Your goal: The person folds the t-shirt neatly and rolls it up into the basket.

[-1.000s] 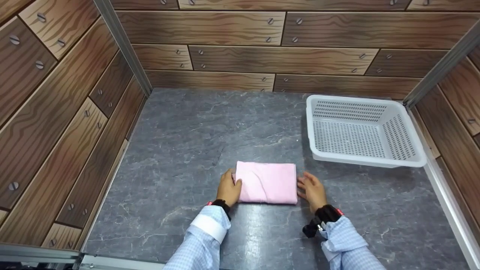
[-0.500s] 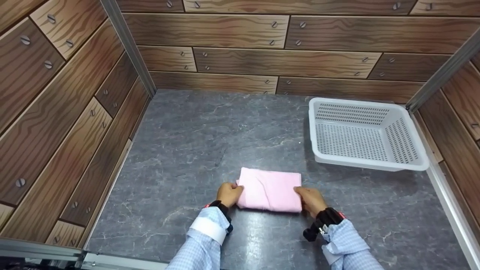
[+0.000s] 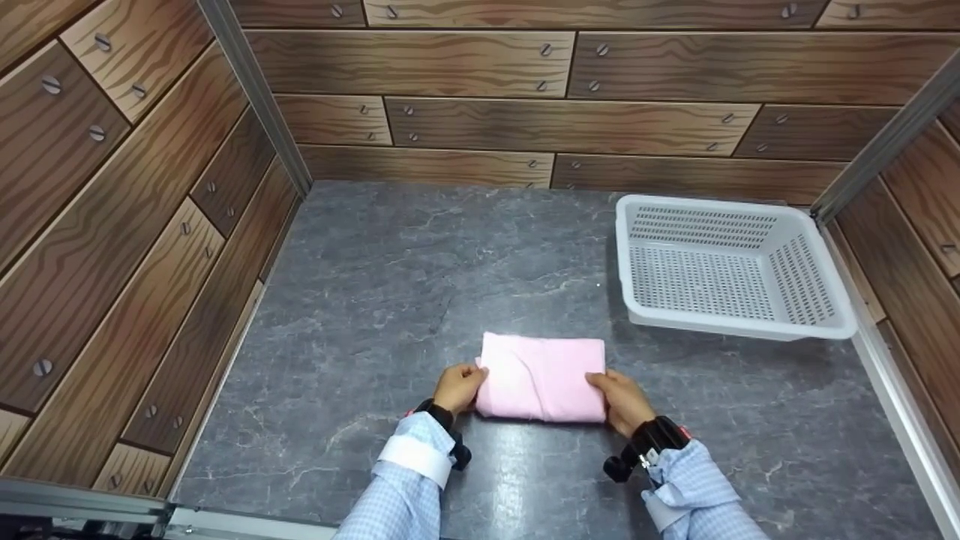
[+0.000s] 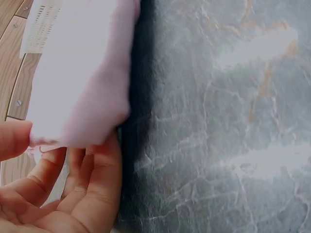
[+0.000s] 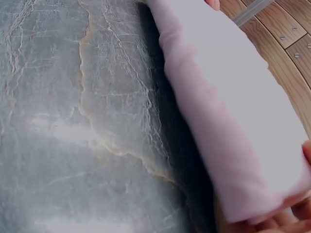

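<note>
A pink cloth [image 3: 544, 379], folded into a flat rectangle, is held level between both hands in the head view. My left hand [image 3: 457, 388] grips its left end, thumb on top and fingers underneath. On the opposite end, my right hand [image 3: 624, 399] pinches it the same way. The left wrist view shows the cloth [image 4: 80, 73] with curled fingers [image 4: 99, 179] beneath its edge. In the right wrist view, the thick folded side of the cloth [image 5: 218, 131] appears, with a dark shadow on the tabletop beside it.
A white perforated plastic basket [image 3: 705, 281] stands at the back right of the grey marbled table [image 3: 360, 300]. Wood-patterned walls [image 3: 465, 67] with metal corner posts [image 3: 259, 97] enclose the left, back and right sides.
A second ago the right hand was open beside the cloth; now it grips the right end. The left hand has tightened its hold, and the cloth has shifted slightly right and nearer.
</note>
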`<move>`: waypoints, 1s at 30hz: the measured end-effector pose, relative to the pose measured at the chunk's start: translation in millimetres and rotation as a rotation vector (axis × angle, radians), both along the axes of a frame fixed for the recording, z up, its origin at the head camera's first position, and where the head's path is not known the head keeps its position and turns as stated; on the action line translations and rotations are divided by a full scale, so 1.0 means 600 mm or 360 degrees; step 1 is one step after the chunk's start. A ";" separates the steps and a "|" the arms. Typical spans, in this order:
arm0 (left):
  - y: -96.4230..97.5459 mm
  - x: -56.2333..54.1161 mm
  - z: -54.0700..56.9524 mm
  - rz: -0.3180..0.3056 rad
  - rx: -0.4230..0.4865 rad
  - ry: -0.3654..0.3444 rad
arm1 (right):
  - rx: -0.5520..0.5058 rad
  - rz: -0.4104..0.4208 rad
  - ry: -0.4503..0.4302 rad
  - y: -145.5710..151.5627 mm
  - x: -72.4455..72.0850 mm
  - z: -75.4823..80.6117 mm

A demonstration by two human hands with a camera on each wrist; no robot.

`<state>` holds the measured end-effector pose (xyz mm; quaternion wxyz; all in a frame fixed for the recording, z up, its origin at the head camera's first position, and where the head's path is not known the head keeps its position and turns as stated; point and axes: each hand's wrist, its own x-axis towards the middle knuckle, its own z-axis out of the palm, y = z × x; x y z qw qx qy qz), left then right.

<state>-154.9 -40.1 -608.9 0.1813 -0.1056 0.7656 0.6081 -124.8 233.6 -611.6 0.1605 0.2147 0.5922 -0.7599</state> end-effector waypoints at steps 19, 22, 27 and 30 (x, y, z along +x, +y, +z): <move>0.031 -0.046 0.051 0.0098 0.0139 0.0352 | -0.0031 0.0037 0.0257 0.014 -0.024 0.088; 0.045 -0.062 0.079 0.0041 0.0231 0.0349 | -0.0018 0.0024 0.0296 0.032 -0.032 0.115; 0.070 -0.086 0.124 -0.0088 0.0329 0.0295 | -0.0047 0.0038 0.0322 0.068 -0.042 0.151; 0.087 -0.096 0.149 -0.0163 0.0350 0.0281 | -0.0070 0.0013 0.0347 0.089 -0.048 0.168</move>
